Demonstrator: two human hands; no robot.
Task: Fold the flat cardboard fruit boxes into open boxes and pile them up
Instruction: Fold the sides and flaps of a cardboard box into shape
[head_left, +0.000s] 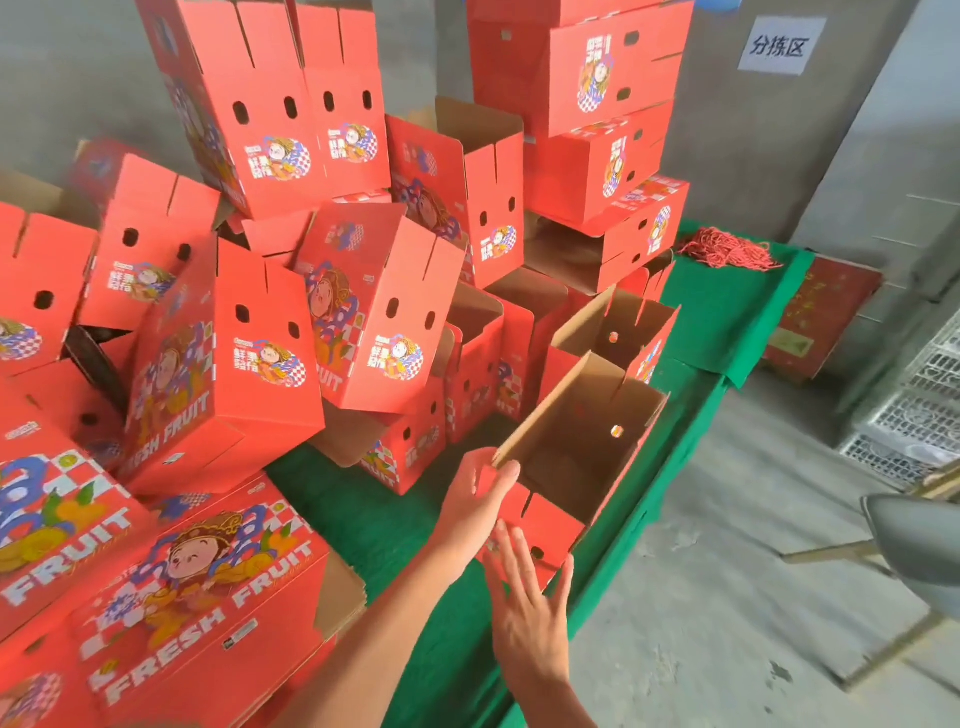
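we have the open red cardboard fruit box near the edge of the green-covered table, mouth up. our left hand grips its near corner, thumb curled over the rim. our right hand is spread, fingers straight against the end panel. the leaning pile of folded red boxes looks unsteady; a careless shove could tip it, or send this box off the edge.
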